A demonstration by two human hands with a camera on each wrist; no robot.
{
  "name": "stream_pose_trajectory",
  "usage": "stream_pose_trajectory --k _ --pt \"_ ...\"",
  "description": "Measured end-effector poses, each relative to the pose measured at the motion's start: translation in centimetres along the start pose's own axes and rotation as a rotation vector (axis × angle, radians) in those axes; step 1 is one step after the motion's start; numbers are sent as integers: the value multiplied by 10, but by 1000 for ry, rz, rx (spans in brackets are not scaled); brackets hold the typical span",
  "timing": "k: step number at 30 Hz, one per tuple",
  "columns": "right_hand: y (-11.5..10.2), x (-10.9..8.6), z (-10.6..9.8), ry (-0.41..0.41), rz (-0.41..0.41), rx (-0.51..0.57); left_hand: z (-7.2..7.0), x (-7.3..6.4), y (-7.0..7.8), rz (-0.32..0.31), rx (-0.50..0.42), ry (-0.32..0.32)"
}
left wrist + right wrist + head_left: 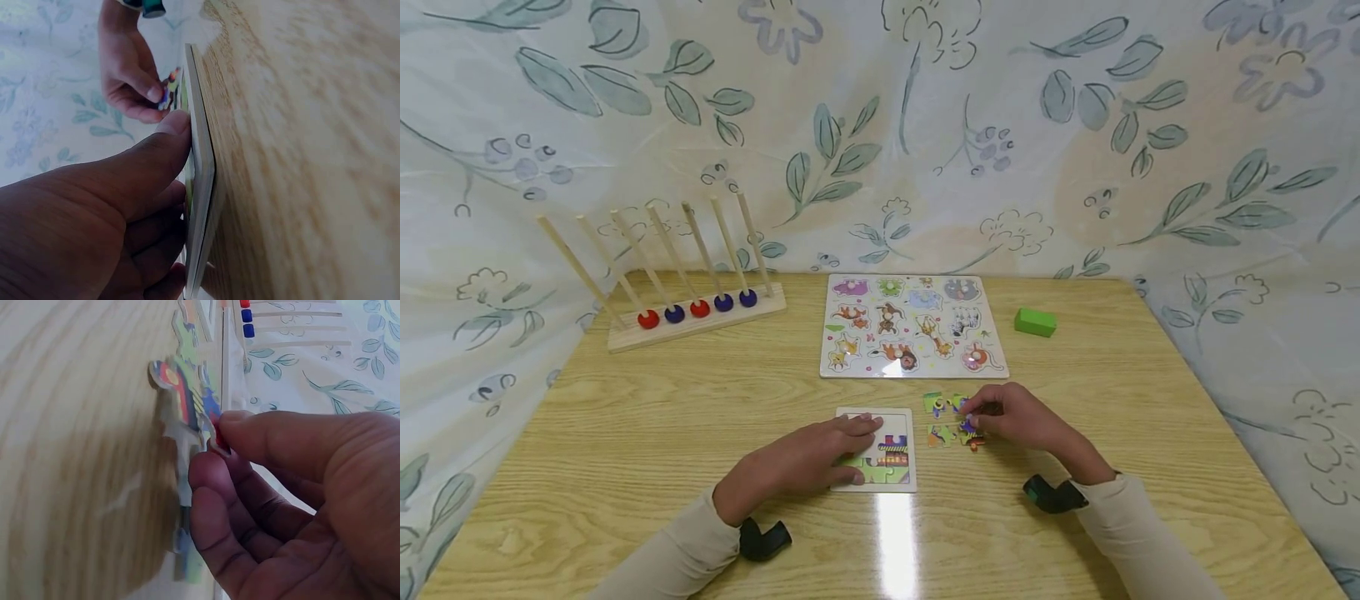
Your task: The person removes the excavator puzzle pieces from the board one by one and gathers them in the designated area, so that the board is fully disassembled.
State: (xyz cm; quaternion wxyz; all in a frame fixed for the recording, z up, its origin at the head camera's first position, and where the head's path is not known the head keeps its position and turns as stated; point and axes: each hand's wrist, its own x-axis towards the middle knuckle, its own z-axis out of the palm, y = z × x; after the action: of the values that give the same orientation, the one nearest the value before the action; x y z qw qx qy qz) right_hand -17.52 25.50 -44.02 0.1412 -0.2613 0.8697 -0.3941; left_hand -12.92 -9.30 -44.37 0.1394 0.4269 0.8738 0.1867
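My left hand [797,458] rests over the left side of a small square jigsaw tray [897,423], its fingers and thumb lying on the surface. Several joined pieces [887,473] fill the tray's lower and right parts, and its pale base shows above them. In the left wrist view the thumb presses near the tray's edge [201,150]. To the right, my right hand [1022,417] pinches a colourful jigsaw piece [220,436] between thumb and fingers, low over the table. Beside it lie loose jigsaw pieces [940,435] with green, blue and orange printing.
Behind the tray lies a white animal peg puzzle board [871,333]. A green block [1035,322] sits to its right. At the back left stands a wooden rack [700,325] with upright rods and red and blue beads. A patterned cloth [880,167] hangs behind the table.
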Motion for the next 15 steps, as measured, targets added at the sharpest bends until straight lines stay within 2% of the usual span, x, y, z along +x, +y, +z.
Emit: stream_pose_trajectory --k 8,15 --pt "-4 -2 -5 30 26 -44 1 -1 1 -6 1 -10" --pt "-12 1 3 31 -14 -23 2 0 0 3 11 5"
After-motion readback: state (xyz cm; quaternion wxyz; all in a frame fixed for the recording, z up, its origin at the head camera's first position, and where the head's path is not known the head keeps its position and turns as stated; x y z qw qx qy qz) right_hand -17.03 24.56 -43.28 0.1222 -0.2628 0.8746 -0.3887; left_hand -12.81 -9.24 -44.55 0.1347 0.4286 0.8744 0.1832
